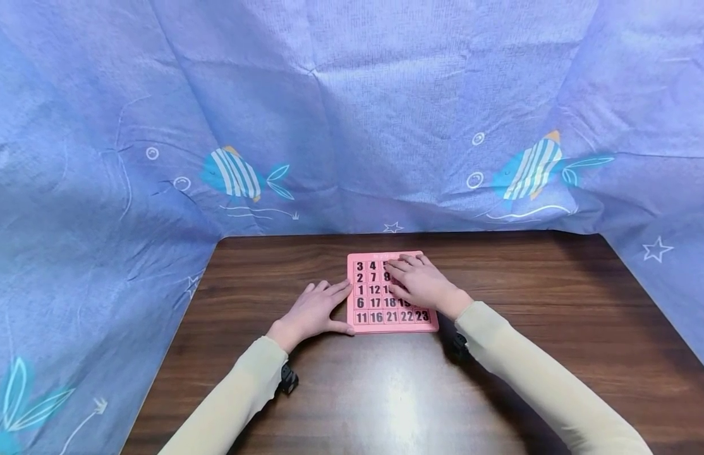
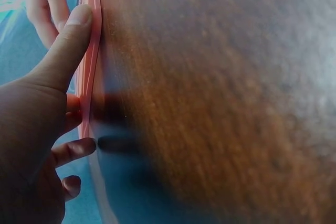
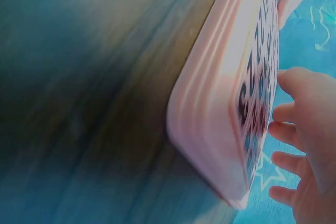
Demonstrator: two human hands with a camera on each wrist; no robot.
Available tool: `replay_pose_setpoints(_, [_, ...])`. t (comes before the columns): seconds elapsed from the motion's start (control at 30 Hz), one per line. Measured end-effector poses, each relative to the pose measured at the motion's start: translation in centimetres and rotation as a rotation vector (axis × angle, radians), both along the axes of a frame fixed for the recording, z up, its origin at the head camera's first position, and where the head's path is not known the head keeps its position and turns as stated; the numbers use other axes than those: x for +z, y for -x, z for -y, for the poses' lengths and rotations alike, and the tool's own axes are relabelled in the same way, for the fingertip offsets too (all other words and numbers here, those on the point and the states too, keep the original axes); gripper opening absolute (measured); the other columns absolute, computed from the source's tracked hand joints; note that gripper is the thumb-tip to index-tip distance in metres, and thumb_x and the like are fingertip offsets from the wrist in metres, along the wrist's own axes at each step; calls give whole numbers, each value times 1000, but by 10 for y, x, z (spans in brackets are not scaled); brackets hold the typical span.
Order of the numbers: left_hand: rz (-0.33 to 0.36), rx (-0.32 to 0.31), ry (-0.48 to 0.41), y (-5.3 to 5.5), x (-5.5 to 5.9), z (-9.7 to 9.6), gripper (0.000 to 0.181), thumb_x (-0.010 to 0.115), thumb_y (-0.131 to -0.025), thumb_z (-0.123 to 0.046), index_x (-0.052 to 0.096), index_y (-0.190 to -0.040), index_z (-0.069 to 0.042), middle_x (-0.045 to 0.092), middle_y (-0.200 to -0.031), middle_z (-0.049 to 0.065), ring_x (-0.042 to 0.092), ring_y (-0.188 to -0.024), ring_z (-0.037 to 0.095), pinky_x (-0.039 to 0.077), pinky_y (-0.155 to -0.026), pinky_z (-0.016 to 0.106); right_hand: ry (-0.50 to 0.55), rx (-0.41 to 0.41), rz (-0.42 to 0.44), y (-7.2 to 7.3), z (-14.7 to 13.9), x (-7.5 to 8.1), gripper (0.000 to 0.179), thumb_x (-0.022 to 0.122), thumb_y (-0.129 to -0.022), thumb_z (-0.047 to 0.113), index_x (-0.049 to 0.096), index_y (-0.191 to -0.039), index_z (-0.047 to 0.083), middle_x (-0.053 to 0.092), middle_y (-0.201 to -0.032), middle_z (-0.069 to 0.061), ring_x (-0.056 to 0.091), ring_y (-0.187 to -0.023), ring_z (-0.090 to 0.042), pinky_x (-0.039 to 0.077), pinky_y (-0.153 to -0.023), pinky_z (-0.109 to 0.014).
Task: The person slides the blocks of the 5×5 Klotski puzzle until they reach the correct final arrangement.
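Note:
A pink number sliding puzzle [image 1: 376,317], square with black numerals in a grid, lies flat on the table. At its left edge is my left hand [image 1: 311,311], thumb near the lower left corner and fingers stretched along the side. The left wrist view shows the thumb [image 2: 73,40] against the puzzle's pink edge [image 2: 94,40]. Over the upper right part rests my right hand [image 1: 423,284], palm down, fingers extended across the tiles and covering several numbers. From the right wrist, the puzzle's thick, ridged side [image 3: 202,108] shows, with the right fingers [image 3: 286,132] above its face.
The puzzle lies on a dark brown wooden table [image 1: 284,259] with a bright reflection near the front. Blue cloth [image 1: 375,126] printed with fish and stars hangs behind and at both sides. A small black device [image 1: 287,379] sits at the left wrist.

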State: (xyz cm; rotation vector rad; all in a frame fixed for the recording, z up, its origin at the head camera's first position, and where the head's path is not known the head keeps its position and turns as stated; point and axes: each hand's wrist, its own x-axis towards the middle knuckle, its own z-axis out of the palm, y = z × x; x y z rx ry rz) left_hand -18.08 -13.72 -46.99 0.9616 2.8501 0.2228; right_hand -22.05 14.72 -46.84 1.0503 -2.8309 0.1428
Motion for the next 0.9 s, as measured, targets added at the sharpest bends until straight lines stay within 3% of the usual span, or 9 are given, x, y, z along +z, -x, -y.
replay_pose_setpoints(0.33, [-9,-12,-6,1,1,-1,100,56,-68,-77,32,-147,-21,33,-150,-4,40,-117,19,31,-97,46,-27,-32,23,-1,1,0,51,48,-94,42,51,-136,14,48,-140,-4,40,-129,-30,23,-103,-57])
replay_pose_setpoints(0.7, [-35,-19,-6,0,1,1,100,54,-69,-78,31,-147,-22,33,-150,-4,41,-116,19,32,-94,44,7,-49,16,-5,-16,2,49,53,-93,39,53,-135,13,51,-137,-6,43,-126,-32,29,-98,-55])
replay_pose_setpoints(0.9, [-30,-21,-13,1,-1,0,100,55,-68,-78,33,-147,-21,33,-150,-4,41,-116,19,32,-95,44,20,-39,-34,-4,-9,3,46,55,-92,37,59,-128,10,57,-130,-9,45,-123,-34,29,-99,-57])
